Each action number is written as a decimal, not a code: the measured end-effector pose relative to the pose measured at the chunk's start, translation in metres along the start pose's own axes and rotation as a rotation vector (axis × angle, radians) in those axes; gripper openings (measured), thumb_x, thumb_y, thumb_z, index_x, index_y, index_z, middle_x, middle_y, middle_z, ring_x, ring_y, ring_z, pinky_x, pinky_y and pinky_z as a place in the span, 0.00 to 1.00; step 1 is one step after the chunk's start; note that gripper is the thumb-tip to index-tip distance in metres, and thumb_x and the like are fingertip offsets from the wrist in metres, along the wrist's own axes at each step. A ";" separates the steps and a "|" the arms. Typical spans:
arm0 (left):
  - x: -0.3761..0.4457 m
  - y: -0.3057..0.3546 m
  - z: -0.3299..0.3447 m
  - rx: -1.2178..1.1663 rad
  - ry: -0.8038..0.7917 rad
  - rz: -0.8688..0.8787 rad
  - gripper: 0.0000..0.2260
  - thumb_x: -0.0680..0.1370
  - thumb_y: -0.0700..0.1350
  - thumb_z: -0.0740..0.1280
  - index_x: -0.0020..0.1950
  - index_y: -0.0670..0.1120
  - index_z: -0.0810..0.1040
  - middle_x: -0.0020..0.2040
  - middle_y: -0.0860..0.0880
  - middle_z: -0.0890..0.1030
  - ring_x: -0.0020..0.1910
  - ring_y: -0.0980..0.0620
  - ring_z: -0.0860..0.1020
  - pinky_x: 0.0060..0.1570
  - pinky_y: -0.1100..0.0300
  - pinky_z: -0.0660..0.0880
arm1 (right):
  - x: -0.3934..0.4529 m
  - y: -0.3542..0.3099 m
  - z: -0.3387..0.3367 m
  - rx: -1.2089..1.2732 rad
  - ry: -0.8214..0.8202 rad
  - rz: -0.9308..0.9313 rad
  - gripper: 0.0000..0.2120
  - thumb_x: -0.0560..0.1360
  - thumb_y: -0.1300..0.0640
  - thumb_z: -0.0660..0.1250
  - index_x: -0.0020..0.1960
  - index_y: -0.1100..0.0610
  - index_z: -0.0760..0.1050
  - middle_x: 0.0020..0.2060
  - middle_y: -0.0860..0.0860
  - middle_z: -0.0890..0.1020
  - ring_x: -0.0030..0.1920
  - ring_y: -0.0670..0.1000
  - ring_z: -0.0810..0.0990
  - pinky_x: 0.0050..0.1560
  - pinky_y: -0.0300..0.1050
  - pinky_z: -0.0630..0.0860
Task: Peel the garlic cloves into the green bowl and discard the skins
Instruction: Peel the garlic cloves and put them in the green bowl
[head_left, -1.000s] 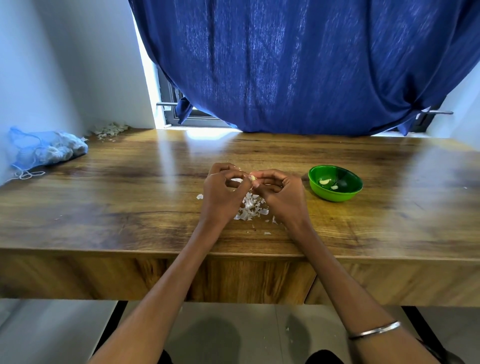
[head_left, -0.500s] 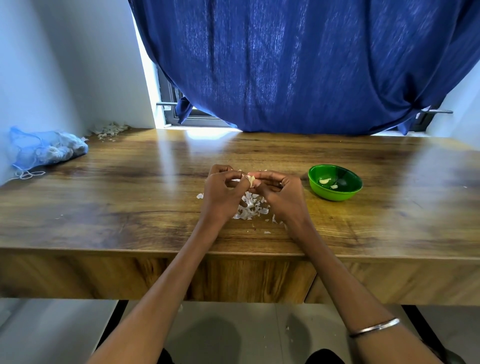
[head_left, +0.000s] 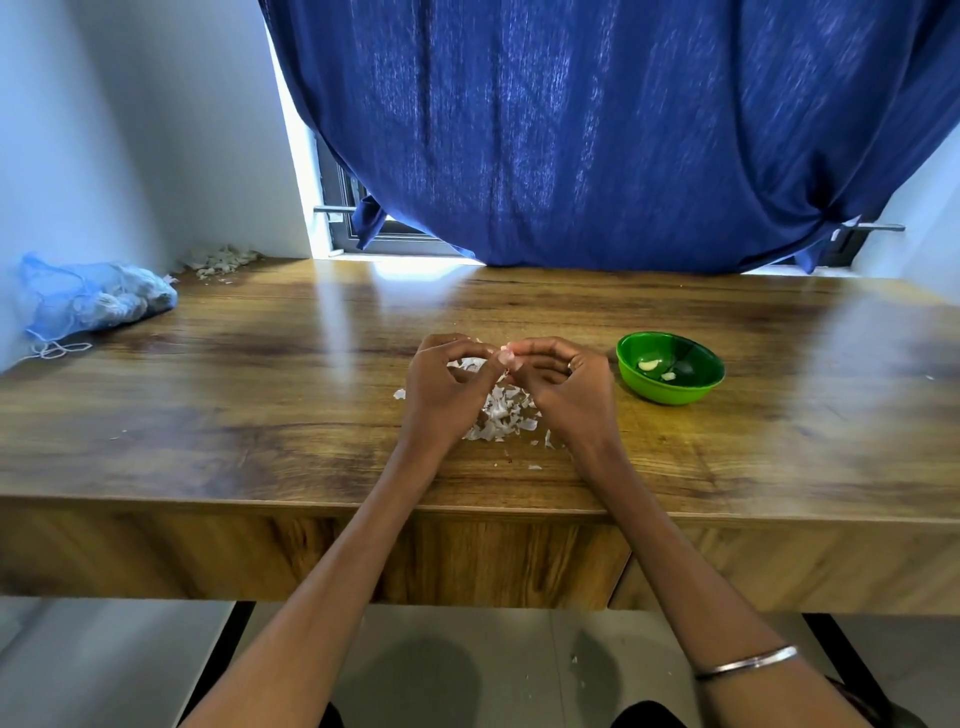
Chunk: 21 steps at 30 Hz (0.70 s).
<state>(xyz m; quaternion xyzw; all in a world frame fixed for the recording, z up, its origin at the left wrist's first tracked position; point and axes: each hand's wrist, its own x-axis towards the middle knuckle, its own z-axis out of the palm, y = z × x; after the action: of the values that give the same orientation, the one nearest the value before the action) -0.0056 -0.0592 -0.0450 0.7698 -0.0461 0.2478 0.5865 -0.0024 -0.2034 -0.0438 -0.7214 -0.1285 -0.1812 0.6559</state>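
1. A person's left hand (head_left: 447, 387) and right hand (head_left: 563, 387) meet fingertip to fingertip above a wooden table (head_left: 260, 395), both pinching one garlic clove (head_left: 506, 357) between curled fingers.
2. Loose garlic skins (head_left: 501, 415) lie heaped directly beneath and between the hands.
3. The green bowl (head_left: 670, 375) sits just right of the right hand, two peeled cloves (head_left: 650, 365) inside.

Both forearms reach forward over a table edge, hands meeting at the centre. The left hand (head_left: 441, 387) and right hand (head_left: 563, 387) face each other with curled fingers, thumbs and fingertips pinched together on a small garlic clove (head_left: 506, 357). A thin bangle (head_left: 748, 662) circles the right forearm.
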 end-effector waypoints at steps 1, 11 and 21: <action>0.001 -0.001 0.000 -0.012 0.006 -0.014 0.04 0.73 0.53 0.78 0.43 0.58 0.84 0.56 0.53 0.79 0.48 0.46 0.84 0.40 0.43 0.83 | 0.000 0.000 0.000 -0.014 -0.003 -0.005 0.07 0.74 0.62 0.76 0.52 0.59 0.84 0.45 0.50 0.88 0.47 0.48 0.87 0.50 0.46 0.84; -0.002 0.002 0.000 0.096 0.028 0.063 0.04 0.75 0.42 0.76 0.50 0.47 0.87 0.53 0.54 0.77 0.47 0.61 0.80 0.40 0.71 0.77 | 0.002 0.003 0.000 -0.055 0.001 -0.022 0.08 0.76 0.66 0.72 0.52 0.57 0.85 0.46 0.49 0.87 0.46 0.45 0.86 0.48 0.38 0.82; 0.003 -0.006 0.003 0.115 -0.041 0.113 0.05 0.77 0.42 0.73 0.49 0.40 0.86 0.51 0.50 0.76 0.43 0.51 0.82 0.38 0.60 0.81 | 0.003 0.007 0.001 -0.014 -0.057 0.038 0.12 0.77 0.68 0.70 0.48 0.52 0.84 0.47 0.49 0.87 0.45 0.50 0.87 0.50 0.49 0.84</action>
<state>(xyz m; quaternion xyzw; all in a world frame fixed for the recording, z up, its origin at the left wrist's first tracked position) -0.0001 -0.0592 -0.0497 0.8032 -0.0872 0.2667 0.5255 0.0035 -0.2033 -0.0485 -0.7332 -0.1322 -0.1488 0.6503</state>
